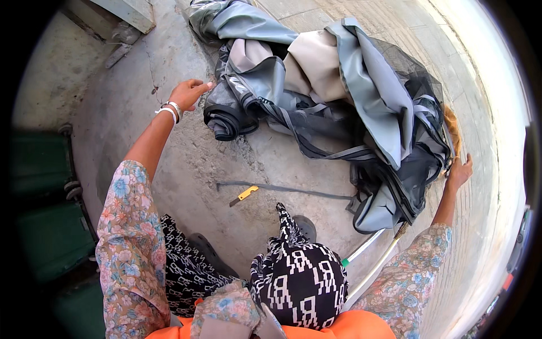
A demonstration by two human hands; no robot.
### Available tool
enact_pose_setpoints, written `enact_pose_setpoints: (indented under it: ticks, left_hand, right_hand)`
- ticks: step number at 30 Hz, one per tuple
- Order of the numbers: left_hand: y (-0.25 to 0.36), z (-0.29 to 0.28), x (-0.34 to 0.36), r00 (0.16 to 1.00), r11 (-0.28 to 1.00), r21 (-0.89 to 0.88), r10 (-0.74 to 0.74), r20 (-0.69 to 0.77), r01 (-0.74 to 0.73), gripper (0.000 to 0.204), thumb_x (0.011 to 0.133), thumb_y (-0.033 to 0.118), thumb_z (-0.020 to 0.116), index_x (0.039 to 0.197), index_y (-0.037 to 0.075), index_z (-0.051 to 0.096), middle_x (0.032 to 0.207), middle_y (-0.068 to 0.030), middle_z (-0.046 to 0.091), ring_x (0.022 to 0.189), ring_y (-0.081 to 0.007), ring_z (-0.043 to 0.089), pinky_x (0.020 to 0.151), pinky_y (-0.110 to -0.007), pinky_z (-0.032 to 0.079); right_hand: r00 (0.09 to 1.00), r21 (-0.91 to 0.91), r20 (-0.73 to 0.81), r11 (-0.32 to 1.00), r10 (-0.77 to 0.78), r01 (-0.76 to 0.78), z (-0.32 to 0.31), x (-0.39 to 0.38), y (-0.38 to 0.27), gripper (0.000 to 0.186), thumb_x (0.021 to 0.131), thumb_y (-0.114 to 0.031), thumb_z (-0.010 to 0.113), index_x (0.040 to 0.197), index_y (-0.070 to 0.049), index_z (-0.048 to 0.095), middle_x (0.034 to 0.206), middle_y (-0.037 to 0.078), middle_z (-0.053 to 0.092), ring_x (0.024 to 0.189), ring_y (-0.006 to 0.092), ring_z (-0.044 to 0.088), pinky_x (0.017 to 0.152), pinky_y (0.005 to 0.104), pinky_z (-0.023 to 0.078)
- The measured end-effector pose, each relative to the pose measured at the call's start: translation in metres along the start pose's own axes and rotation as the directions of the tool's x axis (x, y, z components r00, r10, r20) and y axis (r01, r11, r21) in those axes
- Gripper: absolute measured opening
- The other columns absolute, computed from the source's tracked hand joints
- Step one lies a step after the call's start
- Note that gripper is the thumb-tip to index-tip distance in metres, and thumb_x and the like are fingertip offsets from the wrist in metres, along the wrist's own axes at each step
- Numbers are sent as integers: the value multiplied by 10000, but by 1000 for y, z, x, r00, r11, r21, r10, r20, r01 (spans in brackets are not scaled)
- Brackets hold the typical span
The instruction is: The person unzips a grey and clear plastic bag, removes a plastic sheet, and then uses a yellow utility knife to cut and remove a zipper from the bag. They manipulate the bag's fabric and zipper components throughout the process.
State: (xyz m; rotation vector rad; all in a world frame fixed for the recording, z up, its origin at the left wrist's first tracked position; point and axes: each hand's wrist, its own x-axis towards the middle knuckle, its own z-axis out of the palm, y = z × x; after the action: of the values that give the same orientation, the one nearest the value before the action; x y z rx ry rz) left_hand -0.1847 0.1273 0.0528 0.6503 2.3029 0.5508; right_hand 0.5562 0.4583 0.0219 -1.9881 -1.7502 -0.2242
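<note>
A large heap of grey and beige coated fabric [375,107] with black mesh lies on the concrete in front of me. My left hand [189,95] is beside its left end, fingers apart and holding nothing, near a rolled black mesh strip [227,121]. At the heap's right edge, my right hand [460,172] has its fingers stretched out next to an orange-brown piece of cloth [453,131]. Whether it touches the cloth is hard to see. A yellow utility knife [247,194] rests on the ground between my arms, close to a thin dark strap [288,189].
Two pale poles [372,265], one with a green band [345,262], stick out from under the heap towards me. Dark green wheeled bins [48,226] stand at the left. A metal frame corner [132,14] is at the far left, and a pale wall [497,85] runs along the right.
</note>
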Motion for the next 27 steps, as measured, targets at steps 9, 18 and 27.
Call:
enact_pose_setpoints:
  ticks: [9,18,27]
  left_hand:
    - [-8,73,12,991,955,296,40,-128,0,1107,619,527,848,1446,-36,375,1387,-282,495,1291,-364,500,1059,-375,416]
    - [-39,-163,28,903,966,93,259,-343,-241,420,767,18,717,1178,105,708,972,-31,737,820,-82,660,762,-224,511]
    - [-274,-172,-10,909,999,1,38,-415,-42,450,765,55,740,1210,41,674,1043,-77,728,930,-153,675,845,-282,514]
  right_hand:
    - [585,404,-7,533,-811,743,-80,-155,-321,591,825,-126,710,1378,-189,512,1443,173,405,1343,360,380,1090,454,312]
    - [715,33,372,778,-592,627,24,1,-203,416,904,-62,421,1271,-180,578,1106,190,646,966,386,635,781,486,499]
    - [863,-464,503,858,52,219,66,44,54,337,910,-171,444,1140,-28,645,1135,246,654,1113,413,607,900,536,481]
